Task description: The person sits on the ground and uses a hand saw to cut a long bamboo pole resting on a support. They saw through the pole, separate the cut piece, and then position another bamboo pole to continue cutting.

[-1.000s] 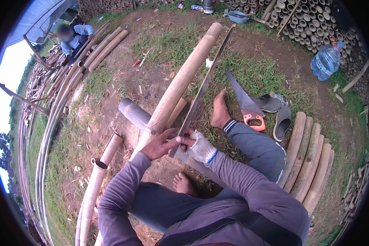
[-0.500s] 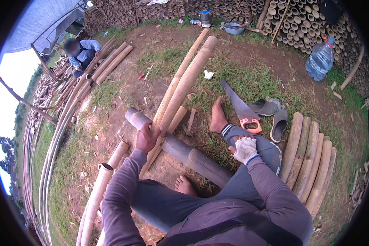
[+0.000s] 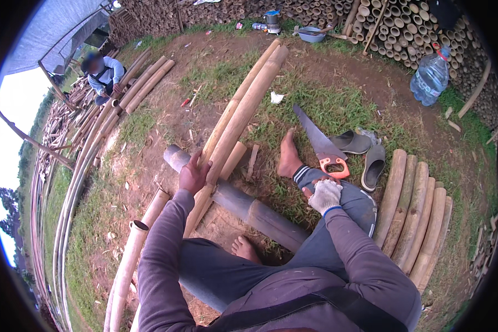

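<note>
My left hand (image 3: 195,174) is closed on a long bamboo pole (image 3: 248,109), its thumb and fingers wrapped over the side. A thinner pole (image 3: 239,99) lies close along its left. Both slant away over a thick dark bamboo log (image 3: 260,214) on the ground, and another pale piece crosses the log beside them. My right hand (image 3: 325,196), in a white knit glove with bare fingertips, rests on my right knee with curled fingers. Whether it holds anything is hidden. Just beyond that knee lies a handsaw (image 3: 318,136) with an orange handle.
Grey clogs (image 3: 374,166) sit right of the saw, near a row of cut bamboo (image 3: 408,207). Hollow poles (image 3: 128,260) lie at my left. A blue water jug (image 3: 430,77), a basin (image 3: 312,35) and stacked bamboo stand farther off. A person (image 3: 104,74) crouches by poles at far left.
My left hand has shifted slightly farther up along the poles. My right hand stays on the knee. The crouching person's head and arms have moved a little.
</note>
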`<state>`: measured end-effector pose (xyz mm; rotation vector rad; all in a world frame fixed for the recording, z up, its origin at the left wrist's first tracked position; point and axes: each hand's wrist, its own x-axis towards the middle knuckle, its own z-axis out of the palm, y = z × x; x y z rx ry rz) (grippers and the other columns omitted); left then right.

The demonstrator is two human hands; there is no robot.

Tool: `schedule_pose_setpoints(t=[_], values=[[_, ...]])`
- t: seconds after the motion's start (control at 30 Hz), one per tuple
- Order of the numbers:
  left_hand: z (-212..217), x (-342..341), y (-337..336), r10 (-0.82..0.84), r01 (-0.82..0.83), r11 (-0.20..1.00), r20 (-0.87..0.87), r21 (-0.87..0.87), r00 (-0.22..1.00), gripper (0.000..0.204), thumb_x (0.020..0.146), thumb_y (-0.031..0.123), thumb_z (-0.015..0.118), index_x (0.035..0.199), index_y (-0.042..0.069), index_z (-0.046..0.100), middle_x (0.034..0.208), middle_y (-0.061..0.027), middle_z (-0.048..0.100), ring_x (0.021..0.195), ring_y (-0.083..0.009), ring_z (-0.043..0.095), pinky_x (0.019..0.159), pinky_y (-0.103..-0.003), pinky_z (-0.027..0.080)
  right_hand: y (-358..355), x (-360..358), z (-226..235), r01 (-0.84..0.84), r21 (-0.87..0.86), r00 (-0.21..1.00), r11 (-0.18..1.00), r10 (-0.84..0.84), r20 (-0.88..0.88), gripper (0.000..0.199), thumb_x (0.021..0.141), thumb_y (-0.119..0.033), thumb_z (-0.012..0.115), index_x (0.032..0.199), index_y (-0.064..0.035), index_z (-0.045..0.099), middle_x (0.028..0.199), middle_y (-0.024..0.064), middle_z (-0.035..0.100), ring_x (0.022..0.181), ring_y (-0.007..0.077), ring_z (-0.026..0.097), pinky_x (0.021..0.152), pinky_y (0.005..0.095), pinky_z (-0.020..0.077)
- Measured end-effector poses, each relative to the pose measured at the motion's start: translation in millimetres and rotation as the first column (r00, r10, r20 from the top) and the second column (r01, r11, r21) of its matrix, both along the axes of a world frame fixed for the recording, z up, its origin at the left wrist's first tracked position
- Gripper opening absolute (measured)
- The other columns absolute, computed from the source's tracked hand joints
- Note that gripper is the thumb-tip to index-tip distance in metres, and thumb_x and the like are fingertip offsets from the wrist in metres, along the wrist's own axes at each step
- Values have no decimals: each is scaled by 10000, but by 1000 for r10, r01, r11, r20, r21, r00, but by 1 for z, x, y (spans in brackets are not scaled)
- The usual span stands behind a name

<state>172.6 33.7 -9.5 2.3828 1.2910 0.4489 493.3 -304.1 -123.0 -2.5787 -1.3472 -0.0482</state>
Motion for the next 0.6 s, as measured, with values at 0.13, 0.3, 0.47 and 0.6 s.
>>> schedule_pose_setpoints(t=[0.13, 0.3, 0.47, 0.6], values=[[2, 7, -2, -23, 23, 1000, 5, 6, 1000, 695, 1008, 522, 743, 1530, 88, 597, 1155, -331, 769, 1099, -501, 755, 968, -546, 592, 2, 0, -2, 21, -3, 1000, 1000, -21, 3, 516, 883, -606, 760, 1065, -131, 841, 1089, 138, 779, 1081, 354, 739, 1101, 564, 456], [2, 20, 0, -39, 39, 999, 30, 2, 999, 696, 1016, 525, 734, 1522, 68, 596, 1149, -335, 767, 1097, -509, 750, 961, -549, 589, 2, -1, -4, 26, -37, 1000, 999, -26, -15, 522, 882, -617, 753, 1053, -131, 837, 1087, 131, 778, 1059, 353, 738, 1108, 566, 447], [-19, 29, 12, -58, 54, 995, 51, 84, 997, 696, 1027, 529, 722, 1511, 46, 589, 1096, -330, 774, 1046, -520, 756, 920, -552, 598, 2, 2, -14, 3, -23, 1000, 1000, -3, 12, 538, 879, -629, 745, 1064, -132, 833, 1090, 123, 776, 1089, 344, 722, 1118, 572, 433], [-14, 37, 11, -58, 58, 998, 30, 12, 998, 696, 1032, 534, 715, 1520, 56, 580, 1072, -328, 775, 1032, -531, 753, 909, -552, 603, 0, 3, -7, 2, -28, 1000, 1000, -2, -8, 544, 874, -626, 749, 1076, -127, 831, 1114, 131, 769, 1111, 349, 710, 1114, 581, 432]])
